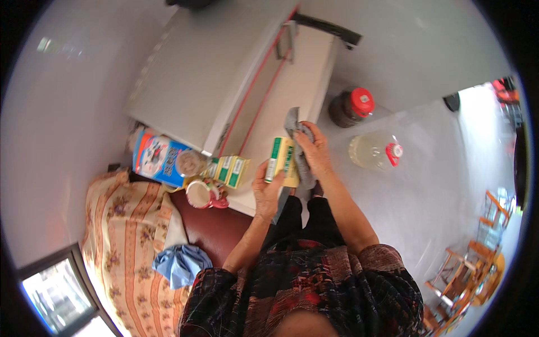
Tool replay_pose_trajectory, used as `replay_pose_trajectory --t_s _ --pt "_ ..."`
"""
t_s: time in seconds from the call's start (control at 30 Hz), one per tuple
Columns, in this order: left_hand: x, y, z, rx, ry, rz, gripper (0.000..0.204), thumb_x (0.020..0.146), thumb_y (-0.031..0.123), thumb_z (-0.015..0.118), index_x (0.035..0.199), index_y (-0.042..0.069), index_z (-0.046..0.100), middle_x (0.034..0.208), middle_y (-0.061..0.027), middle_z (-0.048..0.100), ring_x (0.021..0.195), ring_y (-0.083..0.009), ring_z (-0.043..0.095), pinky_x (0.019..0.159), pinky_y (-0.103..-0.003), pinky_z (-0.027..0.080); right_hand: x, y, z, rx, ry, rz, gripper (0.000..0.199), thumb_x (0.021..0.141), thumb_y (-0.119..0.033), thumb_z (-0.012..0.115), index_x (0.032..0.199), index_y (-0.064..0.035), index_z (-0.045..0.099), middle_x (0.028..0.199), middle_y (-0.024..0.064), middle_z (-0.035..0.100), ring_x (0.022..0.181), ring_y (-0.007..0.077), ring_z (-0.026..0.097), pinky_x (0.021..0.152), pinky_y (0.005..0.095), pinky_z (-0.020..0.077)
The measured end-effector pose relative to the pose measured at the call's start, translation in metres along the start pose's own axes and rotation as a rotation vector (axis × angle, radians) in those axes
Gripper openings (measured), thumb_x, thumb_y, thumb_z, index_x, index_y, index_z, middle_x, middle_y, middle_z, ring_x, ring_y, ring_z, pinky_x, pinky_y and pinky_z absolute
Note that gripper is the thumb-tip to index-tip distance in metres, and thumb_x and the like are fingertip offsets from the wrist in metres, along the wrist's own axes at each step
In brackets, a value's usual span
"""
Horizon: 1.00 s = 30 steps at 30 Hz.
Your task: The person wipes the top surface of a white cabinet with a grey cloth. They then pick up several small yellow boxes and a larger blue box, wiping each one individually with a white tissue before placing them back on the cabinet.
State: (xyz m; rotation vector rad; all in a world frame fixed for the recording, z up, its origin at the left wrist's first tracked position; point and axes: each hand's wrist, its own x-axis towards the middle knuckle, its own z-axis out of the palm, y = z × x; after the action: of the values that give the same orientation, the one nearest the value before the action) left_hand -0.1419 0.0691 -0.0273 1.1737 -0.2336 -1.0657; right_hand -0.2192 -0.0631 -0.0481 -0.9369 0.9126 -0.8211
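My left hand (266,188) is closed around the lower left side of a yellow and green carton (280,158), held upright in front of me. A grey cloth (304,163) is bunched in my right hand (315,149), against the carton's right side, with a loose end sticking up above my fingers. Left of my left hand, more yellow and green cartons (229,170) stand on the white cabinet top (269,121), beside a red and white mug (202,194) and a clear round jar (191,163).
A large blue package (159,158) stands behind the jar. On the floor at right are a dark jar with a red lid (351,106) and a big bottle of pale liquid (372,151). A patterned cover (120,224) and a blue cloth (182,265) lie at lower left; wooden chairs (457,269) stand far right.
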Motion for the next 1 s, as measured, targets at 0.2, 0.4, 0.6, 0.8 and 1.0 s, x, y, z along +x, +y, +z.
replay_pose_trajectory --t_s 0.2,0.4,0.6,0.8,1.0 --pt "0.007 -0.001 0.042 -0.229 -0.09 -0.104 0.052 0.088 0.017 0.059 0.133 0.011 0.036 0.125 -0.0079 0.047 0.112 -0.0199 0.05 0.089 -0.038 0.047 -0.017 0.001 0.002 -0.205 0.299 -0.2 0.032 0.085 -0.017 0.062 0.112 -0.0034 0.054 0.106 0.01 0.057 0.093 0.0169 0.056 0.079 0.0282 0.0449" --pt "0.014 -0.015 0.063 -0.445 -0.288 -0.261 0.053 0.096 0.043 0.035 0.137 0.01 0.032 0.133 -0.0079 0.043 0.123 -0.0233 0.043 0.102 -0.04 0.038 -0.068 -0.061 -0.005 -0.889 0.073 -0.789 0.042 0.069 -0.023 0.065 0.109 -0.012 0.057 0.117 0.0076 0.052 0.113 0.0307 0.044 0.092 0.0447 0.0308" --pt "0.005 -0.008 0.097 -0.481 -0.214 -0.2 0.06 0.095 0.049 0.031 0.14 0.009 0.029 0.139 -0.0093 0.037 0.128 -0.0246 0.038 0.107 -0.04 0.033 -0.055 -0.108 -0.019 -1.016 -0.044 -0.954 0.044 0.062 -0.022 0.065 0.105 -0.0158 0.061 0.112 0.003 0.055 0.106 0.0274 0.047 0.088 0.0433 0.0303" --pt "-0.009 0.024 0.137 -0.377 -0.24 -0.111 0.058 0.095 0.045 0.039 0.141 0.011 0.028 0.134 -0.0066 0.042 0.122 -0.0203 0.044 0.099 -0.038 0.04 -0.021 -0.144 -0.027 -0.95 0.14 -0.907 0.035 0.069 -0.022 0.064 0.102 -0.014 0.061 0.107 0.0037 0.056 0.101 0.0275 0.047 0.085 0.0411 0.0323" --pt "-0.029 0.028 0.136 -0.33 -0.115 -0.02 0.056 0.095 0.041 0.04 0.141 0.011 0.027 0.13 -0.0077 0.045 0.117 -0.0199 0.049 0.093 -0.037 0.046 -0.033 -0.146 -0.022 -0.99 0.048 -1.07 0.031 0.068 -0.021 0.064 0.098 -0.0126 0.064 0.108 0.0033 0.056 0.1 0.0275 0.047 0.084 0.04 0.0326"
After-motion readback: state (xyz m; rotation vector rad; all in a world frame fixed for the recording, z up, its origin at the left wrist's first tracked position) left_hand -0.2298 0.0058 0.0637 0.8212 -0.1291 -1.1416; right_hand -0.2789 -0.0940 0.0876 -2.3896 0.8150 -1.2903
